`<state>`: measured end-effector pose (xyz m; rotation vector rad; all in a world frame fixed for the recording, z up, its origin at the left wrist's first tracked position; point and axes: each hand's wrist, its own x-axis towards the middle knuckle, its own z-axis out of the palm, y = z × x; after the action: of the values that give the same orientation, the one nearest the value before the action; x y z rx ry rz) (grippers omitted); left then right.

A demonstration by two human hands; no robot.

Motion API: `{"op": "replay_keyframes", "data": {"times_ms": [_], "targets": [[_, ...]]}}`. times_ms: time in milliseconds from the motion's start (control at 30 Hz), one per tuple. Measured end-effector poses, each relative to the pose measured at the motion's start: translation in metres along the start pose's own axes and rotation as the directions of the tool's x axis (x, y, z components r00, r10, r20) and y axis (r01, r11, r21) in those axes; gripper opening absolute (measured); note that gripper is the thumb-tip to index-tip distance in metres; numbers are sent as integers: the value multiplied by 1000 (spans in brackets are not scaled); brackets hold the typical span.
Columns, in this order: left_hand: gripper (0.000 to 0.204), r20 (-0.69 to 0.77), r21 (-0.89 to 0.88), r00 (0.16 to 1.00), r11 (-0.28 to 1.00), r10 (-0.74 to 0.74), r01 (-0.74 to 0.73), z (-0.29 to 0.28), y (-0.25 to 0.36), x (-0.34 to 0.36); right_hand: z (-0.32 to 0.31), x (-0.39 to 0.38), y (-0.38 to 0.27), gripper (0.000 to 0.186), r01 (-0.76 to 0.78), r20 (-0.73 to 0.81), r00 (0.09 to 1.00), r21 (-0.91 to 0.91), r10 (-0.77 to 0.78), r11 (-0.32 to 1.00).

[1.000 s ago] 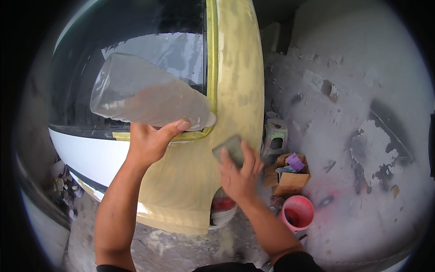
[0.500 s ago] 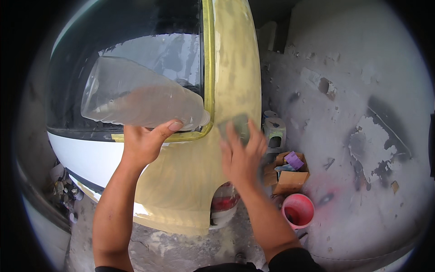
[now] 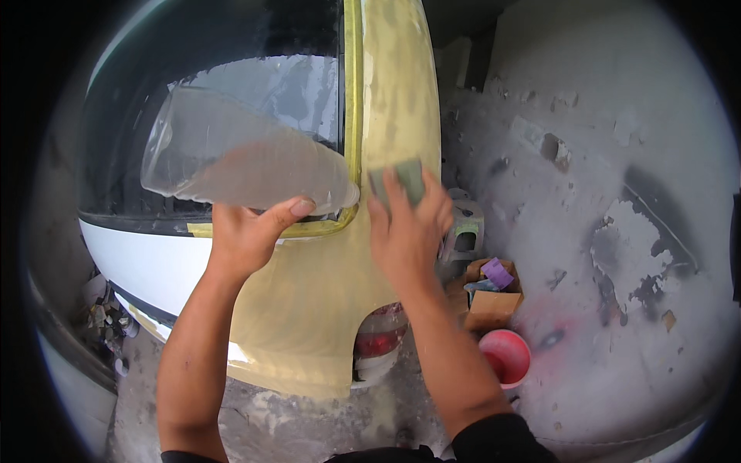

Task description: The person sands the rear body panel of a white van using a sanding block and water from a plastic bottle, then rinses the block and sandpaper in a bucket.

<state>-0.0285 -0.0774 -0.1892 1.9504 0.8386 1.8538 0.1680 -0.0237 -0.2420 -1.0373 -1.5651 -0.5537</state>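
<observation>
My left hand [image 3: 243, 239] grips a translucent plastic bottle [image 3: 231, 147], tipped nearly horizontal across the dark car window [image 3: 123, 139], its narrow end beside the yellow-taped corner of the frame. My right hand [image 3: 409, 224], slightly blurred, holds a grey-green pad [image 3: 397, 174] against the pale yellow coated pillar [image 3: 394, 92], right of the bottle's mouth. Below both hands the coated panel [image 3: 301, 324] curves around a red-and-clear tail lamp [image 3: 374, 343], with white bodywork [image 3: 147, 262] on the left.
At the right are a worn stool [image 3: 467, 231], a cardboard box [image 3: 494, 301] with a purple item, and a pink bucket [image 3: 513, 343] on the stained grey floor [image 3: 587, 363]. Assorted clutter [image 3: 108, 324] lies beside the car at the lower left.
My right hand and pad have moved up along the coated pillar, from below the window corner to beside it. My left hand and the bottle have shifted slightly left and up.
</observation>
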Motion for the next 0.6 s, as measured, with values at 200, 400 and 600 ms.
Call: {"op": "replay_keyframes", "data": {"times_ms": [200, 400, 600], "targets": [[54, -21, -31, 999, 999, 33, -34, -1, 2, -1, -1, -90, -1, 43, -3, 9, 1000, -2, 3, 1000], [49, -61, -101, 996, 993, 62, -68, 0, -2, -2, 0, -31, 8, 41, 36, 11, 999, -44, -36, 998], [51, 26, -22, 999, 999, 37, -37, -2, -1, -1, 4, -22, 24, 42, 37, -36, 999, -44, -39, 998]]}}
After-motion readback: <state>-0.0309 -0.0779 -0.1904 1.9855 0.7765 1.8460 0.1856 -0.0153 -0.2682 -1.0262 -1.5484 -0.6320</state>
